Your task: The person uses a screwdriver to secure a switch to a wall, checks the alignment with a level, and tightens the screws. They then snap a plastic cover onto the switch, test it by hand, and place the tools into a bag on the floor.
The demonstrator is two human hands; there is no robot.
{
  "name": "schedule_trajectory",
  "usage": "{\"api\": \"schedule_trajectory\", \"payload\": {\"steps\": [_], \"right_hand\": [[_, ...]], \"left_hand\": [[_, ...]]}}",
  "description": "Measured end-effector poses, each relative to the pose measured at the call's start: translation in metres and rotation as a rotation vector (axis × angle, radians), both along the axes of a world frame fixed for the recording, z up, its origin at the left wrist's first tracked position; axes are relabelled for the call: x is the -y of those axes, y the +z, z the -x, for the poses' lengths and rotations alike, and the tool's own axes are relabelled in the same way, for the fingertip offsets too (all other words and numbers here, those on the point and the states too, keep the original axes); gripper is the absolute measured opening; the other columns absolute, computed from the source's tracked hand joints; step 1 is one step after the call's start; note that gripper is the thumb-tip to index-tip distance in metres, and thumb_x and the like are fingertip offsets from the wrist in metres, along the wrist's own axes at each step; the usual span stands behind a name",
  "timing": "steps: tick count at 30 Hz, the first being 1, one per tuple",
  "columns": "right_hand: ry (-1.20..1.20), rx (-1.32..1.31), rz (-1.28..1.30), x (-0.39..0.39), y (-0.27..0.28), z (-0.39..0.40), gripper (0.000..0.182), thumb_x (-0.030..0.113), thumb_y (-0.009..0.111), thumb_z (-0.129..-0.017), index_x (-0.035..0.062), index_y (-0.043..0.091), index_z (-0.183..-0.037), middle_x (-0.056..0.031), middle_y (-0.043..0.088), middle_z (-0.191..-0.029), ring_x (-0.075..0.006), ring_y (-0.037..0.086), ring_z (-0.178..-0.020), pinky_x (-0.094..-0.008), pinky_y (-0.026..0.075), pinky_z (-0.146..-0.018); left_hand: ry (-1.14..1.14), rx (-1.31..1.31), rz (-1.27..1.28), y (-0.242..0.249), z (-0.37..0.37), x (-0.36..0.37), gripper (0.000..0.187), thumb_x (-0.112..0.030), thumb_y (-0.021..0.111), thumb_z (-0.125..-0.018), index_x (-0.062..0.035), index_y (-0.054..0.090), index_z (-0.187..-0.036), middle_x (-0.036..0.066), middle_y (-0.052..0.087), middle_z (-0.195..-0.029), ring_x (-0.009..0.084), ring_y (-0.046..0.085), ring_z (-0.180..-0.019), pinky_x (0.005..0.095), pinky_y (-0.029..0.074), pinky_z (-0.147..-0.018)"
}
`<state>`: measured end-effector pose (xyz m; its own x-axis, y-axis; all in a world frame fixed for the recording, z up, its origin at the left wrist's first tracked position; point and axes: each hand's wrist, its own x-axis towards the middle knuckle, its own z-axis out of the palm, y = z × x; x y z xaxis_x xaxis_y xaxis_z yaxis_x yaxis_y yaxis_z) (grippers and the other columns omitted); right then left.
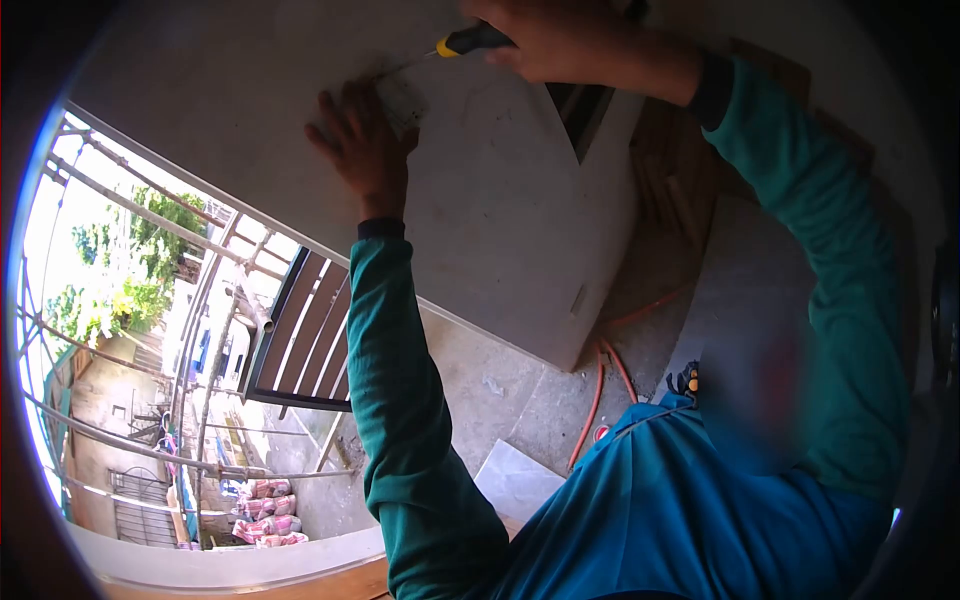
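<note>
My right hand (555,40) grips the black and yellow handle of a screwdriver (472,39) at the top of the view. Its thin shaft points left, and the tip ends beside my left fingers. Against the large pale panel (500,220) rests my left hand (362,145), fingers spread and apart from the handle. Right beside that hand, a small light patch or plate (405,102) shows on the panel; shadow hides its detail. What the tip touches is too dark to make out.
A triangular opening (582,115) cuts the panel near my right wrist. Orange hose (590,410) runs over the tiled floor (490,370), where a loose tile (517,480) lies. At left are a slatted gate (305,335), scaffold poles (150,455) and stacked sacks (268,512).
</note>
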<state>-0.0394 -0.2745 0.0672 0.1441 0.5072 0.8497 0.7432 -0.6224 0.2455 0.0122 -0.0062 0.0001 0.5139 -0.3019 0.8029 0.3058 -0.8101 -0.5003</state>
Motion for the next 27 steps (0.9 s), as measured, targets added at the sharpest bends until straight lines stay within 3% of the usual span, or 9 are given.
{"api": "schedule_trajectory", "payload": {"steps": [2, 5, 8, 11, 15, 18, 24, 26, 27], "right_hand": [[-0.22, -0.283, 0.043, -0.003, 0.005, 0.004, 0.039, 0.028, 0.065, -0.084, -0.0084, 0.055, -0.096, -0.0239, 0.061, -0.074, -0.0375, 0.061, -0.064, -0.0472, 0.048, -0.059], [-0.134, -0.398, -0.066, -0.001, 0.011, 0.026, 0.038, 0.025, 0.066, -0.082, -0.0088, 0.056, -0.096, -0.0244, 0.062, -0.075, -0.0381, 0.062, -0.066, -0.047, 0.049, -0.061], [-0.056, -0.057, 0.072, -0.002, 0.001, 0.005, 0.037, 0.023, 0.067, -0.081, -0.0095, 0.056, -0.096, -0.0254, 0.063, -0.077, -0.038, 0.064, -0.068, -0.0459, 0.05, -0.062], [-0.261, -0.349, 0.118, -0.002, 0.003, 0.008, 0.036, 0.022, 0.066, -0.081, -0.0092, 0.057, -0.096, -0.026, 0.063, -0.079, -0.0381, 0.064, -0.072, -0.0455, 0.05, -0.064], [-0.208, -0.364, 0.011, 0.0, 0.001, 0.008, 0.035, 0.021, 0.066, -0.081, -0.0095, 0.058, -0.098, -0.0248, 0.063, -0.079, -0.0378, 0.064, -0.071, -0.046, 0.05, -0.064], [-0.038, 0.017, 0.024, 0.0, -0.003, 0.003, 0.034, 0.022, 0.066, -0.082, -0.0089, 0.059, -0.095, -0.0244, 0.063, -0.078, -0.0376, 0.064, -0.072, -0.0463, 0.05, -0.064], [-0.212, -0.439, -0.041, -0.003, 0.007, 0.014, 0.035, 0.025, 0.066, -0.083, -0.0073, 0.059, -0.095, -0.0248, 0.064, -0.08, -0.0365, 0.064, -0.072, -0.046, 0.051, -0.064], [-0.033, 0.055, -0.023, -0.003, -0.001, 0.005, 0.037, 0.025, 0.065, -0.083, -0.0083, 0.058, -0.097, -0.0248, 0.063, -0.075, -0.0368, 0.064, -0.067, -0.0458, 0.051, -0.061], [-0.036, 0.051, -0.026, -0.002, -0.001, 0.006, 0.037, 0.025, 0.065, -0.083, -0.0083, 0.058, -0.097, -0.0248, 0.063, -0.075, -0.0368, 0.064, -0.067, -0.0458, 0.051, -0.061]], "left_hand": [[-0.011, 0.013, -0.01, -0.001, 0.0, -0.001, 0.094, -0.065, 0.069, -0.067, -0.0161, 0.039, -0.142, 0.004, 0.034, -0.146, 0.0331, 0.019, -0.141, 0.0653, 0.016, -0.106], [-0.029, 0.026, -0.013, -0.001, 0.0, -0.002, 0.095, -0.065, 0.07, -0.066, -0.016, 0.039, -0.141, 0.004, 0.035, -0.146, 0.0331, 0.019, -0.141, 0.0652, 0.016, -0.106], [-0.029, 0.019, -0.005, 0.001, -0.001, 0.0, 0.095, -0.065, 0.07, -0.066, -0.016, 0.039, -0.141, 0.005, 0.035, -0.145, 0.0333, 0.02, -0.141, 0.0652, 0.016, -0.106], [-0.023, 0.012, -0.012, 0.0, 0.0, -0.002, 0.095, -0.064, 0.07, -0.066, -0.016, 0.039, -0.141, 0.005, 0.035, -0.145, 0.0336, 0.02, -0.14, 0.0655, 0.016, -0.106], [-0.026, 0.022, -0.022, 0.001, 0.0, -0.002, 0.095, -0.065, 0.07, -0.066, -0.0159, 0.039, -0.141, 0.005, 0.035, -0.145, 0.0341, 0.02, -0.14, 0.0661, 0.016, -0.106], [-0.009, 0.019, -0.023, 0.002, 0.0, -0.002, 0.096, -0.066, 0.07, -0.066, -0.0162, 0.038, -0.142, 0.005, 0.035, -0.145, 0.034, 0.019, -0.14, 0.066, 0.016, -0.106], [0.001, 0.034, -0.044, 0.002, -0.001, -0.002, 0.098, -0.068, 0.068, -0.066, -0.0163, 0.036, -0.143, 0.005, 0.034, -0.146, 0.0337, 0.019, -0.141, 0.0662, 0.016, -0.106], [-0.005, 0.034, -0.046, 0.002, -0.002, -0.003, 0.098, -0.068, 0.067, -0.066, -0.0162, 0.036, -0.143, 0.005, 0.034, -0.145, 0.0335, 0.019, -0.141, 0.0664, 0.016, -0.106], [-0.005, 0.034, -0.044, 0.002, -0.002, -0.004, 0.098, -0.068, 0.067, -0.066, -0.0161, 0.035, -0.143, 0.006, 0.034, -0.145, 0.0333, 0.019, -0.141, 0.0665, 0.016, -0.106]]}}
